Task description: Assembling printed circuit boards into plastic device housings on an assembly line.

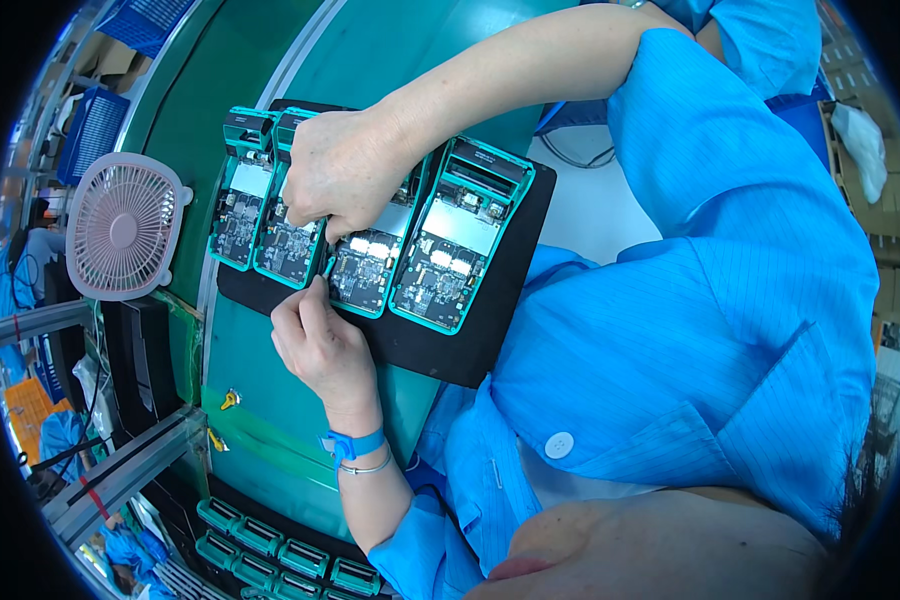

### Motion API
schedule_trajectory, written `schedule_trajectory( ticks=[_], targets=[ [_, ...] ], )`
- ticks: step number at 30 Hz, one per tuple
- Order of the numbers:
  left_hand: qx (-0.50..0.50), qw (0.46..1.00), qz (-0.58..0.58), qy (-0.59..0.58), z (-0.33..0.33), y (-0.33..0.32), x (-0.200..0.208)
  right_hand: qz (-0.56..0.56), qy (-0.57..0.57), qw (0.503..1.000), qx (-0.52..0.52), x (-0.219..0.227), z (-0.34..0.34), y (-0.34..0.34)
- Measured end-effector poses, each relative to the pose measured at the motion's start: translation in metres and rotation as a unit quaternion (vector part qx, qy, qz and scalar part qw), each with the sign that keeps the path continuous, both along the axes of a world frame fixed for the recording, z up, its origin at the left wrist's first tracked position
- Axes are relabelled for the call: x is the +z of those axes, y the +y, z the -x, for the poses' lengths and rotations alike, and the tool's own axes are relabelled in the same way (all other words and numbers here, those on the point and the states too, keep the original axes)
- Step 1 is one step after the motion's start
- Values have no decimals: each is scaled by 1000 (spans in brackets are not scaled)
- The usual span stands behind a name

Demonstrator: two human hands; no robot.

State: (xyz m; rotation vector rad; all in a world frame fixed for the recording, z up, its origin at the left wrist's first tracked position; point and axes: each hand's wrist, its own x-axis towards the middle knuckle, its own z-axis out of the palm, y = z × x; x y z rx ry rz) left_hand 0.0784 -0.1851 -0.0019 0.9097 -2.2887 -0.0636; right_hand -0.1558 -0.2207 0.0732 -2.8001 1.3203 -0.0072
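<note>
Four open handheld devices with teal frames and bare circuit boards lie side by side on a black mat, which sits on a green conveyor belt. My right hand reaches in from the upper right. It lies over the second device and the third device, its fingers curled down onto the third one's near left edge. My left hand, with a blue wrist strap, comes up from below and pinches that device's lower left corner. The first device and the fourth device are untouched.
A small pink fan stands left of the belt. A row of several teal housings lies at the lower edge. Blue crates are at the upper left. A white tabletop with a cable lies beyond the mat.
</note>
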Motion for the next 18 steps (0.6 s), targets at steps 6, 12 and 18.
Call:
schedule_trajectory(
  ticks=[6, 12, 18],
  targets=[
    [2, 1000, -4, 0, -1, 0, 0, -23, 12, 1000, 10, 2, -1, -2],
    [1, 1000, -4, 1, 0, 0, -1, -19, 5, 1000, 16, 1, 0, -2],
    [-1, 1000, -2, 0, -1, 0, 0, -16, 6, 1000, 11, 1, -1, -2]
  ],
)
